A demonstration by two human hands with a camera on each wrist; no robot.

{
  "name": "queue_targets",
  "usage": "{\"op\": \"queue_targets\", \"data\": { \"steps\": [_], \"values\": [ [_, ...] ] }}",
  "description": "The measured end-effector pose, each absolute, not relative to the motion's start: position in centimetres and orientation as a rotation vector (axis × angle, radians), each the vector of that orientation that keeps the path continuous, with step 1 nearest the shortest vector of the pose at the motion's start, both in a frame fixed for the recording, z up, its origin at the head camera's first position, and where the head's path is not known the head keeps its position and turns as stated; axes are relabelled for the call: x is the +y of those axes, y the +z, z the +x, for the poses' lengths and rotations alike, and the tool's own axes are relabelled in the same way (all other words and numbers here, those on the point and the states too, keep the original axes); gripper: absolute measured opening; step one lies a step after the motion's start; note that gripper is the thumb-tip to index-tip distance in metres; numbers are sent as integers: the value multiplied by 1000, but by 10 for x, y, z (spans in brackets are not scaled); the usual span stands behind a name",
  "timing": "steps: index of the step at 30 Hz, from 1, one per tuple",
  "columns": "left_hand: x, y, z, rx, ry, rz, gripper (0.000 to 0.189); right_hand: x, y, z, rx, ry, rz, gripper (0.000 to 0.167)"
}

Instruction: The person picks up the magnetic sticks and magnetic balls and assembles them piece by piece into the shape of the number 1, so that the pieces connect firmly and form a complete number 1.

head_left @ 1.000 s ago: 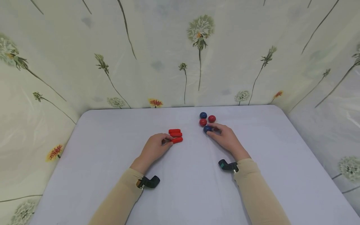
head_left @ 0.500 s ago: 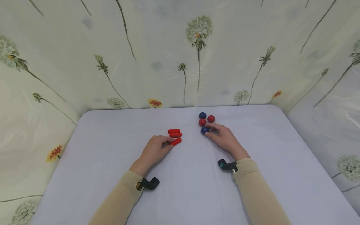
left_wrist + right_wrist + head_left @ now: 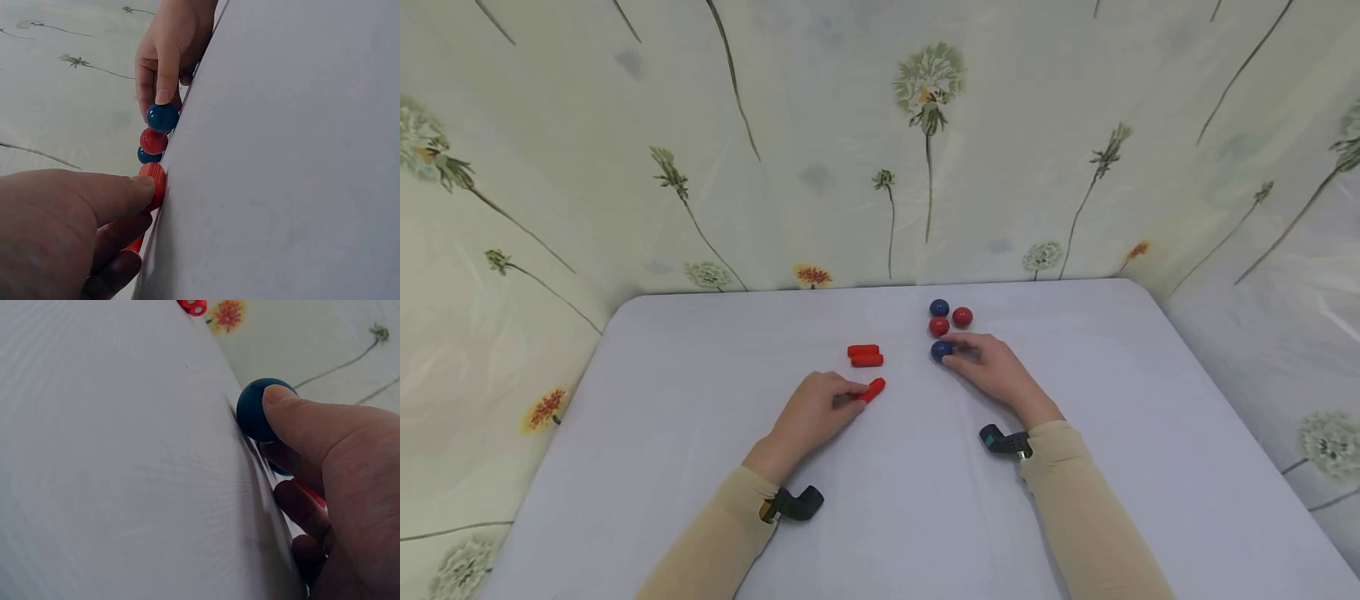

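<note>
My left hand (image 3: pixel 817 410) pinches one end of a short red rod (image 3: pixel 873 388) between thumb and fingers, low over the white table. In the left wrist view the rod's surface (image 3: pixel 156 182) looks ribbed, with the thumb on top of it. Two similar red rods (image 3: pixel 867 361) lie side by side just beyond that hand. My right hand (image 3: pixel 996 371) holds a dark blue ball (image 3: pixel 937 352) with the thumb (image 3: pixel 281 400) against its side. Past this ball, a red ball (image 3: pixel 938 326), a second red ball (image 3: pixel 962 317) and another blue ball (image 3: pixel 939 308) sit close together.
The white-covered table (image 3: pixel 910 500) reaches back to a flower-printed curtain (image 3: pixel 820 167), which also hangs along both sides. Each wrist wears a dark camera mount, one on the left (image 3: pixel 801 503) and one on the right (image 3: pixel 1000 439).
My left hand has drawn its red rod toward me, away from the other two, and turned it to a slant. My right hand has shifted its blue ball slightly left and nearer, away from the red ball.
</note>
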State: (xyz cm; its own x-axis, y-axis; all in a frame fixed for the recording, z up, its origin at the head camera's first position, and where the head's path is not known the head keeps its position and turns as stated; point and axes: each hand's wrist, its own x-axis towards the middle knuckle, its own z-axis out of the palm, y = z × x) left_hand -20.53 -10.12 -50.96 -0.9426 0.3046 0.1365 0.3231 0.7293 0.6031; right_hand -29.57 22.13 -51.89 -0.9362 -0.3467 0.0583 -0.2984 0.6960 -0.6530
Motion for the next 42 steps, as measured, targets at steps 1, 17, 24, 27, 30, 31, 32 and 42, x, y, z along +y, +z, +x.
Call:
{"op": "queue_targets", "data": {
  "steps": [1,17,24,27,30,31,32,42],
  "values": [
    [-101,-509,-204,-2897,-1016,-535,28,221,-518,-296,2828,-1071,-551,44],
    [-105,-511,-204,-2906,-1064,-643,35,218,-517,-293,2814,-1067,-593,48],
    [-108,-512,-206,-2912,-1023,-752,36,219,-518,-293,2823,-1052,-598,45],
    [-108,-512,-207,-2907,-987,-785,34,218,-517,-294,2825,-1052,-607,45],
    [-108,-512,-207,-2893,-1003,-795,32,216,-517,-293,2825,-1049,-611,46],
    [-108,-512,-207,-2891,-1009,-798,31,216,-516,-293,2824,-1048,-614,46],
    [-108,-512,-207,-2891,-1013,-799,30,215,-516,-293,2822,-1045,-617,46],
    [-106,-513,-208,-2933,-1013,-833,29,209,-514,-292,2783,-1039,-727,44]
  ]
}}
